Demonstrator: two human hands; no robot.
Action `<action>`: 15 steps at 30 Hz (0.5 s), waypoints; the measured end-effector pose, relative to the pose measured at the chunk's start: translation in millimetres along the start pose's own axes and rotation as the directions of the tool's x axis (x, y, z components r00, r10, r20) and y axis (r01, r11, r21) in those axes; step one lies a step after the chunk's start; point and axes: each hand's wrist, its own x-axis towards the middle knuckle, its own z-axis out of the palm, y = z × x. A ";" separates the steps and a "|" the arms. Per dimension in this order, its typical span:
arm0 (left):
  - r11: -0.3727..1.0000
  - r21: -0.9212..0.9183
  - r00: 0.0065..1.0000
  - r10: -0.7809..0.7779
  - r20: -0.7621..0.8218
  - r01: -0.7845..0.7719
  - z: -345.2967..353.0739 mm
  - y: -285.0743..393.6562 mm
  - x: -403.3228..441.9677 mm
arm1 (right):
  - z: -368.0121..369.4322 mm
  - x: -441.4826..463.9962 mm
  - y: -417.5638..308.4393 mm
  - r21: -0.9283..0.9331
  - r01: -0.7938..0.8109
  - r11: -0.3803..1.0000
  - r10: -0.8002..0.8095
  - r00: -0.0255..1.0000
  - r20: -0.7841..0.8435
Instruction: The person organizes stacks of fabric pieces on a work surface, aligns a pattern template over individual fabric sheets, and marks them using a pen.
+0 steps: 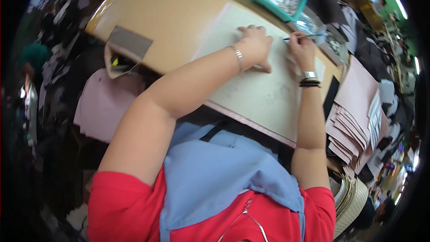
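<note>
A large pale sheet point(257, 96) lies on the tabletop, with faint marks on its surface and a pink edge under its near side. My left hand point(256, 45) presses on this sheet with fingers spread, holding nothing. To the right, close to the sheet's far edge, my right hand point(303, 51) grips a blue pen point(309, 36). The pen's tip points left, toward the sheet; whether it touches the surface I cannot tell.
A teal plastic basket point(293, 17) holding patterned material stands at the back. Stacked pink pieces point(356, 85) hang over the table's right side. A dark grey flat piece point(130, 41) lies at the left edge, above a pink cloth piece point(107, 103).
</note>
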 end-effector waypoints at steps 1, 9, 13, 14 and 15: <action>0.999 -0.033 0.999 0.030 -0.011 -0.031 0.5 -5.0 -3.4 | -3.1 5.2 10.4 -0.115 0.012 0.993 -0.008 0.999 0.033; 0.994 -0.084 0.996 0.063 -0.057 -0.068 0.8 -136.6 -89.7 | -10.8 -63.2 -95.8 0.695 0.016 0.719 -0.159 0.977 0.142; 0.985 -0.137 0.993 -0.108 -0.048 0.101 0.9 -148.9 -152.5 | 14.2 -110.8 -156.3 0.694 -0.162 0.701 -0.236 0.866 0.440; 0.954 -0.214 0.977 -0.213 0.006 0.209 3.0 -144.8 -167.6 | 19.6 -117.5 -166.6 0.713 -0.188 0.675 -0.248 0.853 0.460; 0.906 -0.282 0.949 -0.308 0.069 0.315 6.0 -139.1 -183.1 | 25.6 -124.1 -170.8 0.704 -0.231 0.672 -0.248 0.825 0.507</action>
